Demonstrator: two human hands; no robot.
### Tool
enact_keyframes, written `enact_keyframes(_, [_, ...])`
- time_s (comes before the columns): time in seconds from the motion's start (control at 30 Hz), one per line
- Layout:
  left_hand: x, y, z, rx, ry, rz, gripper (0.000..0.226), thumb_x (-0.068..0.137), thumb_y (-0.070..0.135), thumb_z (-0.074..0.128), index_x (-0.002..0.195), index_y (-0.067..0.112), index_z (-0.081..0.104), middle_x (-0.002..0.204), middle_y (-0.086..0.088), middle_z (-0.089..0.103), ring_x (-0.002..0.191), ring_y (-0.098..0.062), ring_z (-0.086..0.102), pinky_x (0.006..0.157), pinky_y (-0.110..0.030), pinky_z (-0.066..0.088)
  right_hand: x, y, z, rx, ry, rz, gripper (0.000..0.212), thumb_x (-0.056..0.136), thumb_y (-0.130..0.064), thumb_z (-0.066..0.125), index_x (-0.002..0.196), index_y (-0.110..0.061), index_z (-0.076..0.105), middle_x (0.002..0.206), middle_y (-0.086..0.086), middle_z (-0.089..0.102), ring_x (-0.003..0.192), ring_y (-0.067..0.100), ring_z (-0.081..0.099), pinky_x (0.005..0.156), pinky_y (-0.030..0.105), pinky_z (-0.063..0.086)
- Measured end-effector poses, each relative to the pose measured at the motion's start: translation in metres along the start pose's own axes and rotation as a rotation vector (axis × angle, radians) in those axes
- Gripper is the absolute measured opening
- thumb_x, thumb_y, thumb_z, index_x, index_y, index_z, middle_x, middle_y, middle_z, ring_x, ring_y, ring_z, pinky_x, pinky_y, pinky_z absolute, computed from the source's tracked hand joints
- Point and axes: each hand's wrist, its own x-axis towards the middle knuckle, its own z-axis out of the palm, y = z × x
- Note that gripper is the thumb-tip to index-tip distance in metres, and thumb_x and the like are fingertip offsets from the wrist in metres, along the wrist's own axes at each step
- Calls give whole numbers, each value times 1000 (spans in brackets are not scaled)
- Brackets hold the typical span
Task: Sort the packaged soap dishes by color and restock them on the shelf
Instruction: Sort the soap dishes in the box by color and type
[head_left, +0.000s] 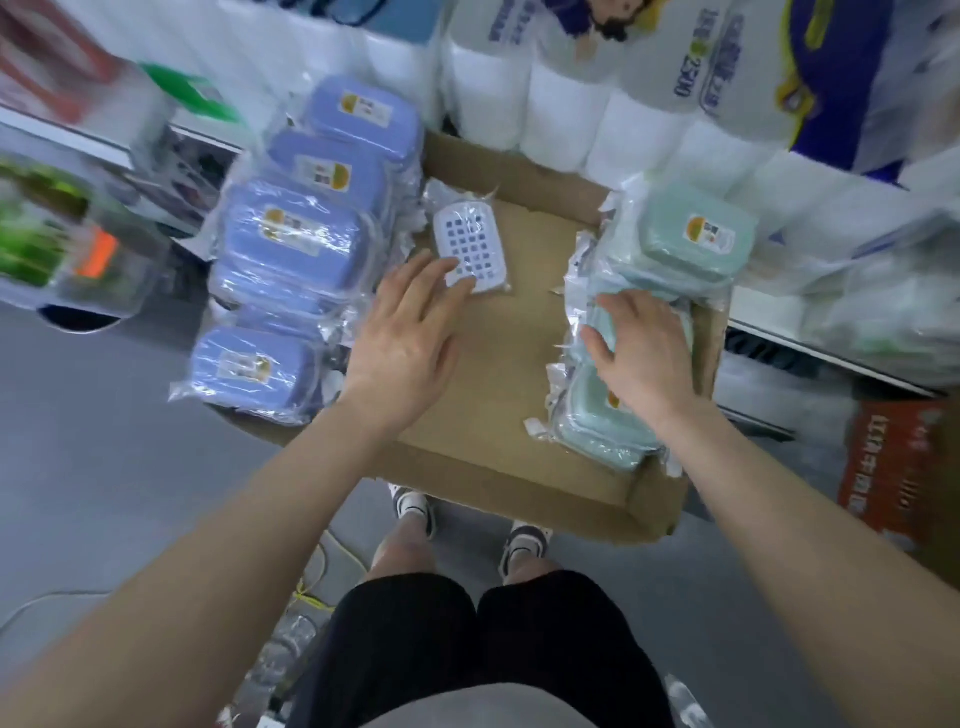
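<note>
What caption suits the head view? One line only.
Left hand touches a bagged white grid tray; right hand rests on green soap dishes.

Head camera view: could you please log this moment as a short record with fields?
surface: flattened cardboard box
left pile: blue soap dishes, wrapped in plastic, stacked along the left side
right pile: green soap dishes, wrapped, stacked on the right side
middle: one wrapped white perforated insert lying flat
left hand: fingers straight, tips touching the insert
right hand: fingers spread, resting on the green pile
behind: white paper roll packs
</note>
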Motion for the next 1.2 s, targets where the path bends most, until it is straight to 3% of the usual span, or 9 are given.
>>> enact_keyframes(0.13, [15, -66, -45, 141, 99, 2, 44, 92, 21, 55, 133, 6, 55, 140, -17, 50, 136, -39, 38, 112, -54, 28, 47, -63, 10, 44, -92, 46, 45, 95, -32, 55, 133, -8, 53, 121, 17, 57, 110, 37, 54, 93, 46, 45])
enact_keyframes(0.3, [20, -133, -53, 254, -10, -40, 59, 96, 52, 45, 139, 13, 50, 143, -10, 48, 140, -35, 34, 114, -55, 23, 95, -113, 45, 145, -232, 251, 65, 95, -38, 57, 147, -9, 31, 139, 18, 44, 128, 37, 43, 101, 45, 41])
enact_keyframes(0.43, [21, -147, -46, 268, 15, 20, 62, 97, 59, 38, 142, 16, 48, 142, -7, 49, 140, -32, 34, 115, -52, 22, 128, -120, 81, 197, -306, 430, 85, 88, -48, 66, 150, -12, 21, 143, 18, 42, 131, 37, 42, 100, 44, 40])
enact_keyframes(0.6, [20, -156, -41, 284, 35, 44, 64, 97, 61, 34, 143, 17, 45, 144, -7, 48, 140, -32, 34, 117, -51, 20, 149, -125, 109, 429, -300, 562, 78, 72, -41, 84, 130, -15, 38, 125, 9, 58, 111, 30, 59, 80, 33, 41])
enact_keyframes(0.73, [22, -155, -41, 265, 29, 39, 64, 97, 61, 32, 143, 18, 46, 143, -7, 48, 140, -32, 35, 118, -50, 18, 140, -127, 104, 533, -265, 711, 61, 65, -29, 85, 116, -18, 53, 119, 9, 62, 96, 28, 64, 77, 32, 51])
enact_keyframes(0.83, [22, -154, -42, 251, 33, 43, 64, 98, 61, 32, 143, 18, 45, 143, -7, 48, 139, -32, 35, 117, -50, 18, 109, -129, 84, 349, -81, 647, 54, 74, -22, 72, 123, -17, 51, 124, 15, 54, 102, 37, 59, 83, 44, 54])
enact_keyframes(0.93, [22, -153, -43, 252, 27, 38, 63, 97, 60, 36, 143, 18, 46, 142, -7, 49, 139, -32, 36, 116, -52, 20, 70, -138, 67, 33, 93, 450, 75, 73, -14, 73, 140, -20, 40, 132, 17, 41, 113, 38, 45, 87, 45, 47])
enact_keyframes(1.1, [21, -149, -44, 225, 41, 42, 62, 97, 58, 38, 142, 17, 47, 141, -8, 49, 138, -34, 36, 116, -53, 20, 30, -166, 80, -33, -401, 79, 91, 77, -43, 75, 149, -29, 21, 153, 7, 17, 130, 32, 36, 92, 42, 48])
enact_keyframes(1.2, [21, -148, -46, 235, 12, 14, 63, 96, 59, 37, 142, 17, 46, 141, -9, 48, 138, -34, 35, 117, -52, 18, 27, -170, 83, -6, -546, -76, 86, 81, -25, 74, 151, -29, 23, 156, 5, 10, 133, 31, 33, 98, 43, 49])
